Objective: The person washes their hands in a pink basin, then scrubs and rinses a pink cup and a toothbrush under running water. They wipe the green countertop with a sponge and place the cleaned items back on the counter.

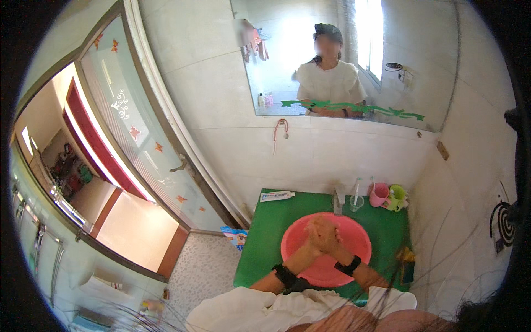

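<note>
My left hand and my right hand are pressed together, one folded over the other. They are above a round pink plastic basin, near its far side. Small fingertips show at the right of the pair, but which hand they belong to is unclear. No object is visible between the palms, though their inner sides are hidden. Black bands circle both wrists. Just behind the basin a metal faucet rises from the green countertop. The basin's contents cannot be made out clearly.
A toothpaste tube lies at the counter's back left. Right of the faucet stand a clear cup with a toothbrush, a pink cup and a green cup. A wall mirror hangs above. Left is a glass door.
</note>
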`<state>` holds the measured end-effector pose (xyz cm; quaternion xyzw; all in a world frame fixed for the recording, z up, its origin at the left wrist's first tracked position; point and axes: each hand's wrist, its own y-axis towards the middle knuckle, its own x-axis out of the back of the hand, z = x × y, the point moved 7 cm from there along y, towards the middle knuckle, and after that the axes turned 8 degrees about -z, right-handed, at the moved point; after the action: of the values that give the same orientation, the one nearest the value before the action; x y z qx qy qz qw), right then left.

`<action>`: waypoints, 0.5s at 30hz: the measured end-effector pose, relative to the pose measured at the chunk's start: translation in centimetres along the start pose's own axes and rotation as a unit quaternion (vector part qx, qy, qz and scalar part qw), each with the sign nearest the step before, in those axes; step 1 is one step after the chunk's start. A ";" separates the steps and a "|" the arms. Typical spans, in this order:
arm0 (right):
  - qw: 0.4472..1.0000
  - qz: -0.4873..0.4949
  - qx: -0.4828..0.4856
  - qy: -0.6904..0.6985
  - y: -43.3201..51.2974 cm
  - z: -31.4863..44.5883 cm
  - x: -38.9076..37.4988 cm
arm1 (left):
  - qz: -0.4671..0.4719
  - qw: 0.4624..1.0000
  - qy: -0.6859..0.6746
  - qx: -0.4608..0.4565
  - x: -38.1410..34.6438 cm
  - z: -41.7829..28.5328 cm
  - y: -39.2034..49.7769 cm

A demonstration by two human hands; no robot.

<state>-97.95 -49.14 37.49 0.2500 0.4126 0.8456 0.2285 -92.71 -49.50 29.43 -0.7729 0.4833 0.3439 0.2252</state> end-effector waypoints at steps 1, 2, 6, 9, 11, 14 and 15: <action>0.999 0.031 0.012 -0.021 -0.2 0.4 -0.1 | -0.011 0.999 0.043 0.011 0.2 0.1 -0.3; 0.997 0.062 0.023 -0.042 -0.4 0.9 0.0 | -0.011 0.993 0.113 -0.012 0.2 -0.2 -0.6; 0.973 0.187 0.066 -0.115 -0.9 3.3 -0.5 | -0.013 0.971 0.232 0.051 0.7 0.4 -1.5; 0.946 0.288 0.046 -0.145 -1.3 3.9 -1.2 | 0.002 0.950 0.305 0.064 0.8 0.4 -2.0; 0.933 0.331 -0.050 -0.132 -1.4 3.1 -1.3 | 0.012 0.937 0.342 0.073 0.8 0.4 -2.1; 0.944 0.312 -0.102 -0.015 -1.1 3.0 -0.7 | 0.031 0.915 0.393 0.083 0.3 0.2 -1.8; 0.951 0.291 -0.097 0.040 -0.8 3.1 -0.4 | 0.037 0.908 0.408 0.085 0.0 0.0 -1.7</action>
<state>-95.65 -47.11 38.40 0.3021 0.2469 0.9205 -0.0213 -91.14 -48.80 29.46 -0.8054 0.5887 -0.0353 0.0600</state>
